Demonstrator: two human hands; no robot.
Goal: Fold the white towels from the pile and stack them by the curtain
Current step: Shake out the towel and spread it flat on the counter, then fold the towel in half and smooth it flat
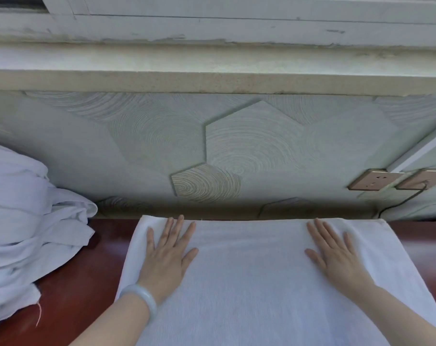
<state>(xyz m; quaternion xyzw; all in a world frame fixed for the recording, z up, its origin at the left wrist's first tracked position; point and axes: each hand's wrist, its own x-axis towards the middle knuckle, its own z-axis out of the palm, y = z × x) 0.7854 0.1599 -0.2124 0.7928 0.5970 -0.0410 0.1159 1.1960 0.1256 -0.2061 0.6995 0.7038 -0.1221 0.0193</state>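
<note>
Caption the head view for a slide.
Left hand and right hand rest flat on a white cloth towel spread on a dark red wooden table.

The wall (137,151) stands right behind the desk (87,283), blocking the far side. The pile (24,208) fills the left end. Bare strips lie open between pile and towel (249,283), and right of it, below the sockets (371,179) and cable (409,198).
</note>
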